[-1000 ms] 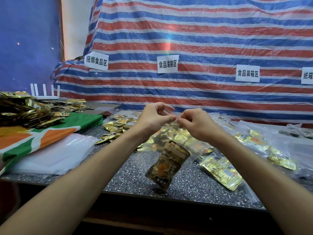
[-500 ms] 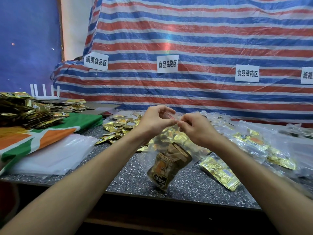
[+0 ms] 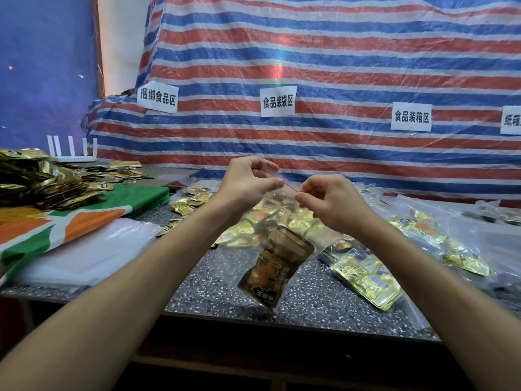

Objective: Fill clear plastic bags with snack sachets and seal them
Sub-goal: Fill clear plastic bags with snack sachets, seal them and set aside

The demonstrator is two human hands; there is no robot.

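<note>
Above the speckled tabletop of a food-bagging station, a worker's left hand and right hand held a clear plastic bag in the air by its mouth. The fingers of each hand were pinched together on the red zip strip, apparently to press the seal closed along its length. Dark gold snack sachets hung bunched in the bag's lower corner, weighing the film down at a tilt. More loose sachets and filled bags lay on the tabletop behind and to the right.
</note>
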